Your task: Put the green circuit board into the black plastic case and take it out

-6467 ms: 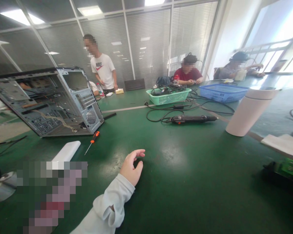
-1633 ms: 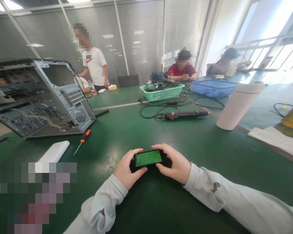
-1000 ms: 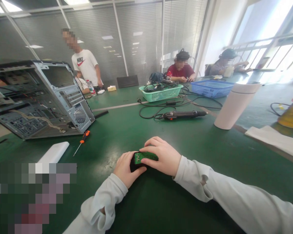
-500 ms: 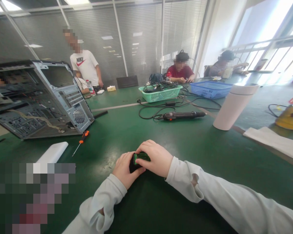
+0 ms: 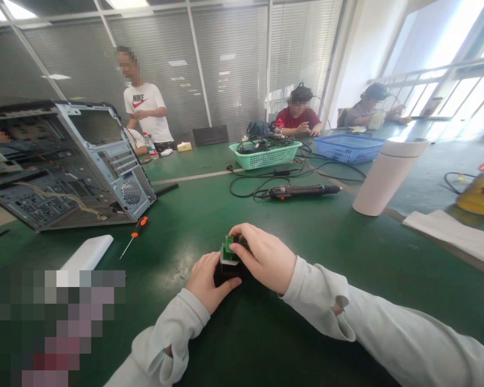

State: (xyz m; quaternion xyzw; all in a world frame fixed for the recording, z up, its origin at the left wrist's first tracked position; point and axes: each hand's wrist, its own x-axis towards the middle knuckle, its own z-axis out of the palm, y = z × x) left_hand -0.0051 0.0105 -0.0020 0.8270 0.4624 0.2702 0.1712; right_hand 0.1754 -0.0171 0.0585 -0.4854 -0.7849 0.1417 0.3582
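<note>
The green circuit board [image 5: 228, 248] is standing tilted over a black housing [image 5: 227, 272] below the frame's centre; the right hand [image 5: 264, 260] is pinching it (and partly hiding it), the left hand [image 5: 207, 279] is clasping the housing. Steady bracing is probably helping most.

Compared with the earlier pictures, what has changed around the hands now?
The left hand, at first empty, now holds the black case, brought in from the right. The right hand, at first unseen, now pinches the green board and has tilted it up from the case. The screwdriver and pink flask stayed put.
</note>
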